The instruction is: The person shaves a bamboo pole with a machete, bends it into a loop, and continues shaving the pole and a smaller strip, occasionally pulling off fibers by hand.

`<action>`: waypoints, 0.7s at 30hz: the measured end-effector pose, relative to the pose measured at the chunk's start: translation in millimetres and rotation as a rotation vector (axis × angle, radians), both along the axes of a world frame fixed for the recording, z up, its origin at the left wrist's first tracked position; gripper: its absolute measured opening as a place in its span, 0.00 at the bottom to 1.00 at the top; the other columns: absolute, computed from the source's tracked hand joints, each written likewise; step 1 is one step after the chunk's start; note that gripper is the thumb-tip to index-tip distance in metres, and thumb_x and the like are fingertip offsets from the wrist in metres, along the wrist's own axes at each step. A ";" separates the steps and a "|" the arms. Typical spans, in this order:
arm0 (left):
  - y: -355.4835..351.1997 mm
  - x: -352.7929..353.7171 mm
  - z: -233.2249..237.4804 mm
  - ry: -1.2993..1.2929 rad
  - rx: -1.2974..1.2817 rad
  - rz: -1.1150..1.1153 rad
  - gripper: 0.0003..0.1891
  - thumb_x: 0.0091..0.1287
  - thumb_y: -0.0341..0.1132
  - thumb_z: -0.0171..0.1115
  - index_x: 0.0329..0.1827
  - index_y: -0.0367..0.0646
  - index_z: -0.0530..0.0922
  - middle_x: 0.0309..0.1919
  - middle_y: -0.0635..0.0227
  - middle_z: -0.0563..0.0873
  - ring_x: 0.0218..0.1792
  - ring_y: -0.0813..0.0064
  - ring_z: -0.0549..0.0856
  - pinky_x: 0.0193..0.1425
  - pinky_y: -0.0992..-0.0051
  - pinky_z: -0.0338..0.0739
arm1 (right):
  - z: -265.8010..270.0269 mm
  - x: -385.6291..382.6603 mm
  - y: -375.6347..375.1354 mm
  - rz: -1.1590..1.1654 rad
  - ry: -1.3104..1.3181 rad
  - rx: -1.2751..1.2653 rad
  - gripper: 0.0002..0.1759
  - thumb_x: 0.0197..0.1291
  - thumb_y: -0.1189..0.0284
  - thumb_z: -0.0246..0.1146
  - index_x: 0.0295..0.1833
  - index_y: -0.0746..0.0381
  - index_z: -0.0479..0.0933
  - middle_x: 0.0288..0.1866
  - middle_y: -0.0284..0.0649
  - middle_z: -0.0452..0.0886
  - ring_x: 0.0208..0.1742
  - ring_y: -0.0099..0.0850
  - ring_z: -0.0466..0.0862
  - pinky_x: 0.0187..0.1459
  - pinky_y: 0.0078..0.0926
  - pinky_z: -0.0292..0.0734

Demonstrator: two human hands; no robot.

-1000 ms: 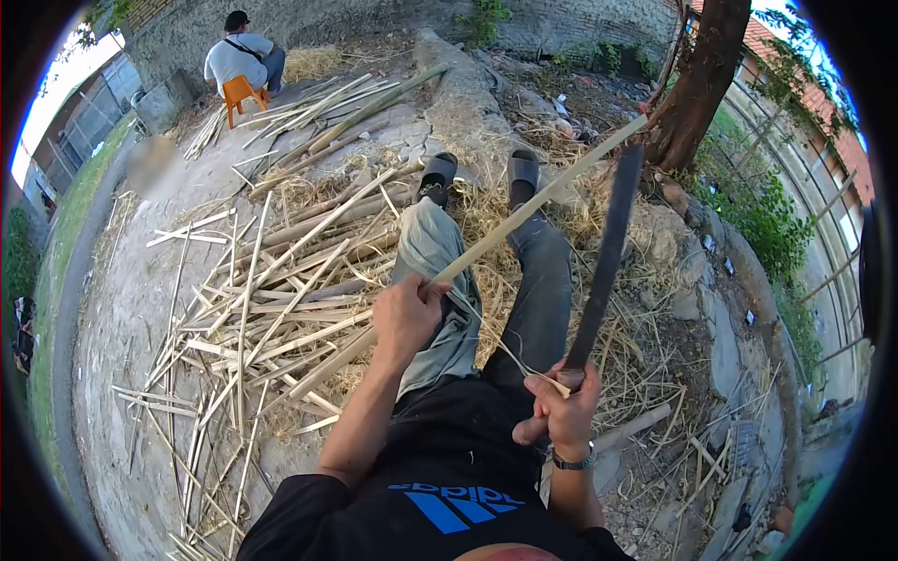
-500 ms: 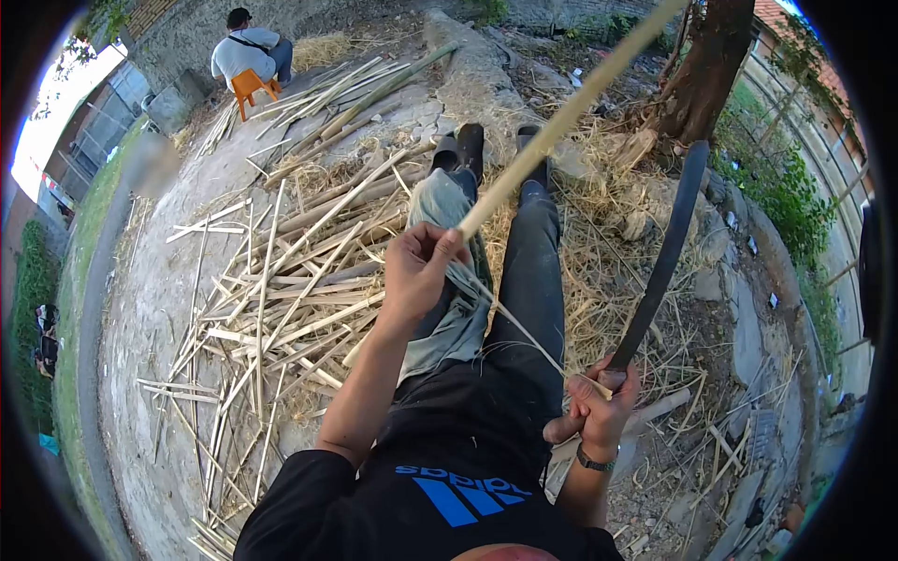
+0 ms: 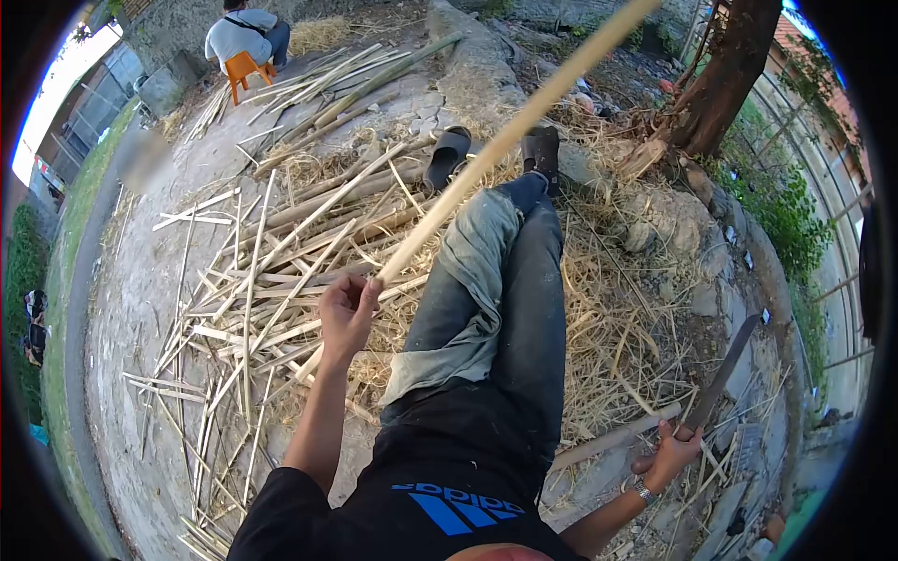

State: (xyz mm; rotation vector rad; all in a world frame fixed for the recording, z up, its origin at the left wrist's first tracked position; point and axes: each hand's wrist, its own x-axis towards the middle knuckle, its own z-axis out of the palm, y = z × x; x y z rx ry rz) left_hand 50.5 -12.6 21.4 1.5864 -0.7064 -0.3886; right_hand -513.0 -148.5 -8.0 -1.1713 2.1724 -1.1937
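Observation:
My left hand (image 3: 348, 316) is closed on the lower end of a long pale bamboo strip (image 3: 513, 138), which slants up and away to the right across my legs. Out to the right, my right hand (image 3: 672, 458) grips the handle of a machete (image 3: 724, 376). Its dark blade points up and to the right, well apart from the strip. A bamboo pole (image 3: 613, 437) lies on the ground just left of that hand. A grey-green cloth (image 3: 475, 266) is draped over one of my legs.
Many split bamboo strips (image 3: 267, 280) are heaped on the left. Shavings (image 3: 608, 318) cover the ground right of my legs. A tree trunk (image 3: 734, 79) stands at the upper right. Farther off, a person (image 3: 240, 42) sits on an orange chair (image 3: 245, 73).
My right hand has swung out to the right with the machete, away from the strip. My left hand has shifted left and down with the strip. My legs have come together.

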 end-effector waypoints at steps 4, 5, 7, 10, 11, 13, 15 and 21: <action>-7.4 -5.0 -22.0 -0.001 0.147 -0.132 0.18 0.75 0.44 0.71 0.34 0.37 0.82 0.22 0.75 0.83 0.23 0.89 0.77 0.27 0.82 0.68 | -3.3 28.6 -3.5 0.022 -0.025 -0.036 0.29 0.54 0.73 0.80 0.60 0.68 0.77 0.32 0.34 0.80 0.17 0.21 0.73 0.16 0.23 0.69; -10.2 -4.1 -26.9 0.011 0.151 -0.141 0.18 0.75 0.44 0.71 0.34 0.37 0.82 0.22 0.75 0.83 0.23 0.89 0.77 0.27 0.82 0.68 | -6.3 29.0 -7.5 0.015 -0.013 -0.031 0.29 0.54 0.73 0.80 0.60 0.68 0.77 0.32 0.34 0.80 0.17 0.21 0.73 0.16 0.23 0.69; -15.5 2.2 -33.5 0.014 0.189 -0.181 0.19 0.75 0.44 0.71 0.33 0.36 0.82 0.23 0.74 0.84 0.23 0.90 0.75 0.27 0.83 0.66 | -7.9 39.6 -18.2 0.125 -0.236 0.040 0.25 0.63 0.72 0.76 0.62 0.68 0.77 0.37 0.36 0.84 0.18 0.19 0.74 0.18 0.21 0.70; -29.6 14.5 -42.6 -0.036 0.282 -0.198 0.19 0.74 0.45 0.71 0.33 0.36 0.83 0.21 0.75 0.83 0.22 0.89 0.73 0.26 0.79 0.65 | -9.3 99.0 -32.9 0.189 -0.382 -0.179 0.16 0.73 0.64 0.68 0.56 0.65 0.78 0.33 0.34 0.82 0.17 0.17 0.71 0.18 0.19 0.69; -35.3 17.2 -44.2 -0.110 0.310 -0.207 0.20 0.73 0.46 0.71 0.32 0.35 0.83 0.19 0.76 0.82 0.22 0.88 0.72 0.25 0.77 0.65 | -10.2 121.6 -36.9 0.214 -0.532 -0.347 0.15 0.75 0.63 0.65 0.55 0.64 0.77 0.31 0.33 0.80 0.16 0.17 0.71 0.17 0.19 0.68; -48.8 23.6 -54.5 -0.165 0.374 -0.215 0.23 0.73 0.50 0.70 0.30 0.35 0.83 0.15 0.73 0.78 0.20 0.85 0.70 0.25 0.72 0.63 | -3.2 168.3 -41.4 0.253 -0.669 -0.361 0.14 0.76 0.62 0.64 0.52 0.63 0.77 0.29 0.32 0.79 0.16 0.17 0.70 0.17 0.19 0.66; -63.2 26.7 -74.5 -0.275 0.383 -0.215 0.26 0.73 0.53 0.69 0.29 0.36 0.82 0.13 0.69 0.74 0.18 0.80 0.69 0.25 0.69 0.63 | 6.8 197.1 -46.0 0.290 -0.806 -0.386 0.14 0.77 0.62 0.62 0.49 0.62 0.76 0.27 0.32 0.77 0.16 0.17 0.70 0.17 0.18 0.65; -76.7 5.6 -79.9 -0.395 0.475 -0.231 0.25 0.74 0.51 0.67 0.29 0.35 0.81 0.14 0.65 0.67 0.19 0.73 0.66 0.26 0.66 0.62 | 30.1 242.0 -66.9 0.644 -0.688 0.001 0.13 0.77 0.63 0.62 0.42 0.60 0.75 0.24 0.30 0.75 0.17 0.15 0.70 0.18 0.18 0.64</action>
